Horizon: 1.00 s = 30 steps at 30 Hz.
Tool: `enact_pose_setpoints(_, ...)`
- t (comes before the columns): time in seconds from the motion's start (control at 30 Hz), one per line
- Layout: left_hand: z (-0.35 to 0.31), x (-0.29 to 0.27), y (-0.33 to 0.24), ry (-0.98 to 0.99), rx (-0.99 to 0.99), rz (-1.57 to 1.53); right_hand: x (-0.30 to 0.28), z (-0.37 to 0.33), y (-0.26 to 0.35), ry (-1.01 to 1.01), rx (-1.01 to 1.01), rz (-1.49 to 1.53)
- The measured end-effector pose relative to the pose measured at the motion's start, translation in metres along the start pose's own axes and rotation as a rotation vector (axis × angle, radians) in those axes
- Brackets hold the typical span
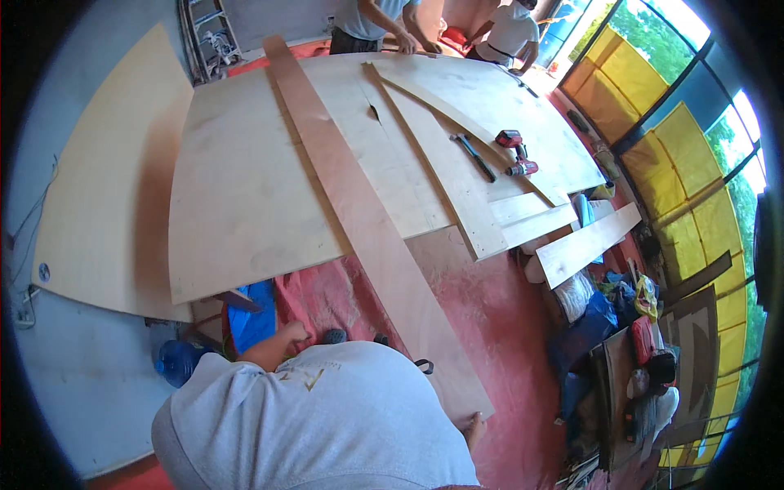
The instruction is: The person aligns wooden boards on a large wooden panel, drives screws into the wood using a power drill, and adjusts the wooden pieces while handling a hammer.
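Note:
A long reddish-brown plywood strip point(371, 220) runs from the far edge of the large pale plywood panel point(237, 188) toward my body, its near end past the panel's edge. At that near end my right hand point(474, 422) is closed on the strip's corner; part of the hand is hidden beneath it. My left hand point(294, 331) hangs low by my body, above the red floor covering and apart from the strip. It looks rounded, but its fingers are turned away. On the panel lie pale wooden strips point(441, 167), a hammer point(475, 157) and a red cordless drill point(517, 153).
Two other people stand at the panel's far side; one has a hand point(406, 42) at its edge. Another sheet point(106, 188) leans on the left wall near a blue water jug point(176, 363). Bags, cloths and boards point(694, 359) crowd the right, beside a short board point(590, 243).

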State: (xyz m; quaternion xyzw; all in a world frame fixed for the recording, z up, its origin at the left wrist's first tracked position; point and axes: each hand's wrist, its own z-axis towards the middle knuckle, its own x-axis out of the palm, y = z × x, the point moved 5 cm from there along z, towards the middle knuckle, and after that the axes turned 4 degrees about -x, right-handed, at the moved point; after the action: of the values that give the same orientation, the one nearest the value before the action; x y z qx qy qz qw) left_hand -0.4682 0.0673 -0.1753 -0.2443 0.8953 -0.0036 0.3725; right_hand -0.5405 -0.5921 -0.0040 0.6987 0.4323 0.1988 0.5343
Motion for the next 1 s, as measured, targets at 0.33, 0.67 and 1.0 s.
enact_pose_setpoints(0.33,0.014,-0.028,0.057,-0.043,0.070,-0.064,0.018,-0.013,0.015,-0.004,-0.112,0.133)
enact_pose_setpoints(0.67,0.013,0.025,0.019,0.024,-0.097,-0.301,-0.009,0.034,-0.034,0.127,-0.096,-0.150)
enact_pose_setpoints(1.0,-0.006,0.021,-0.003,0.026,0.481,0.364,-0.003,0.037,-0.025,0.107,-0.047,-0.140)
